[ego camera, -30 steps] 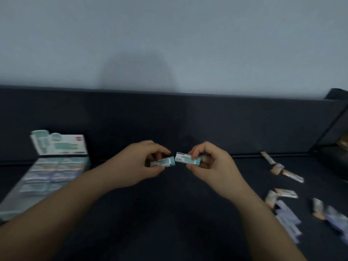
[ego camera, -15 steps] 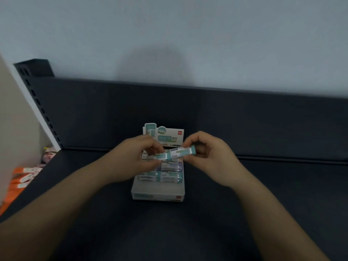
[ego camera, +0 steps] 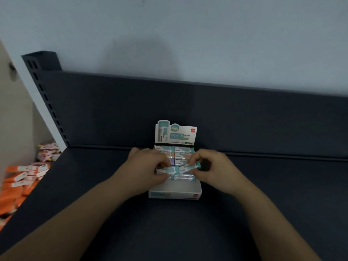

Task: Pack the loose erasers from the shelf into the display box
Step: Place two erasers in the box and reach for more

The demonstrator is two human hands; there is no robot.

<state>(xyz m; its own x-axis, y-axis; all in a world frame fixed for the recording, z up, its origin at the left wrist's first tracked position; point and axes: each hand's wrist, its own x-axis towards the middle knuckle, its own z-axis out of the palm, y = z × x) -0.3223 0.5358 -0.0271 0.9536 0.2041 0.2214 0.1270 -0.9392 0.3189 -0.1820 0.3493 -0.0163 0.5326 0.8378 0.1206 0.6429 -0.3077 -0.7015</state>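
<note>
A white display box (ego camera: pixel 175 194) with an upright printed header card (ego camera: pixel 176 134) stands on the dark shelf (ego camera: pixel 169 232), against its back panel. Rows of wrapped erasers (ego camera: pixel 183 150) fill its far part. My left hand (ego camera: pixel 145 170) pinches a teal and white eraser (ego camera: pixel 167 170) over the box's left side. My right hand (ego camera: pixel 212 170) pinches a second teal eraser (ego camera: pixel 190 167) over the right side. Both erasers lie low over the packed rows; whether they touch them I cannot tell.
A slotted shelf upright (ego camera: pixel 45 98) rises at the left. Below and left of the shelf lie orange packets (ego camera: pixel 13 187) and pink packets (ego camera: pixel 47 153). A pale wall (ego camera: pixel 188 34) is behind the back panel.
The view has swung left, bringing the display box from the left edge to the centre. Both hands, each with an eraser, have come down from above the box into it.
</note>
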